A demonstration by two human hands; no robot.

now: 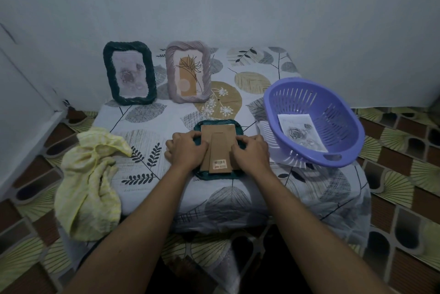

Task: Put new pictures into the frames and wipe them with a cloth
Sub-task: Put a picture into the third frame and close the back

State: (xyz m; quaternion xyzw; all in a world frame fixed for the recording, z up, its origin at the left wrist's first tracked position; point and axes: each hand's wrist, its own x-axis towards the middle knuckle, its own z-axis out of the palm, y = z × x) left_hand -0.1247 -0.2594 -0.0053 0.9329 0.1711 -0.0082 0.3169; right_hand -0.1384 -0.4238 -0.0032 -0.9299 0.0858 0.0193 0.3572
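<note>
Busy at the face-down frame [215, 176], flat near the front middle of the table [147, 124]. Left hand [188, 150] and right hand [252, 153] apart, one at each side of the cardboard back [217, 130], fingers curled onto its edges. Cannot tell whether seating the back or prising it out, nor whether a new picture already lies beneath.

Likely trouble from here:
- Bending or creasing the cardboard back by pushing harder on one side than the other.
- Catching the folded stand [220, 148], which lies flat down the middle of the back, and tearing its hinge.
- Trapping a picture crooked under the back, unseen with the front down.
- Scratching or smearing the front by sliding the frame over the tablecloth while pressing.
- Knocking over the green frame [109, 74] or the mauve frame [171, 72], both upright at the back, on reaching past them.
- Nudging the basket [269, 103], tilted at the right of the table.

Count:
- Three frames: two standing, one face down.
- One yellow cloth [90, 174], crumpled over the left front corner, untouched.
- One purple basket.
- One rose picture [302, 134] inside the basket.
- One pale sheet [264, 127] showing from under the basket.
- One price sticker [219, 163] on the stand.
</note>
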